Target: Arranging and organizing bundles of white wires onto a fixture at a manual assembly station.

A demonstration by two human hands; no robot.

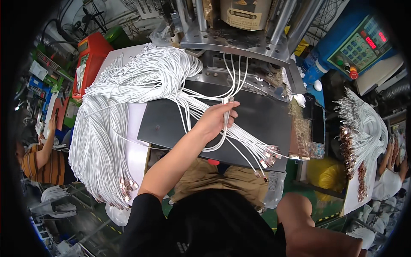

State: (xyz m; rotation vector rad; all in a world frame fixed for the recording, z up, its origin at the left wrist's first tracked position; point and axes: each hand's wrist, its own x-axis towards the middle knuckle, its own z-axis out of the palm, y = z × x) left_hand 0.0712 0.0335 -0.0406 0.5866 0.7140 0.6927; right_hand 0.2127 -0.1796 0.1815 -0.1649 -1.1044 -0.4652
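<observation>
My left hand (214, 122) reaches over a dark flat plate (171, 120) and is closed on a few white cables (226, 112) near their metal-tipped ends. A large bundle of white cables (124, 90) fans across the bench to the left and hangs over its front edge. Several cable ends with metal connectors (265, 157) lie at the plate's right front corner. More cable ends sit in the metal fixture of the machine (239, 75) just beyond the hand. Only my right arm (299, 212) shows at the bottom; its hand is out of view.
A blue control panel (359, 43) with buttons stands at the upper right. Another bundle of white cables (364, 128) hangs at the right, beside a person's hands (387, 156). A person in an orange striped shirt (43, 160) is at the left. A red box (90, 55) stands behind the bench.
</observation>
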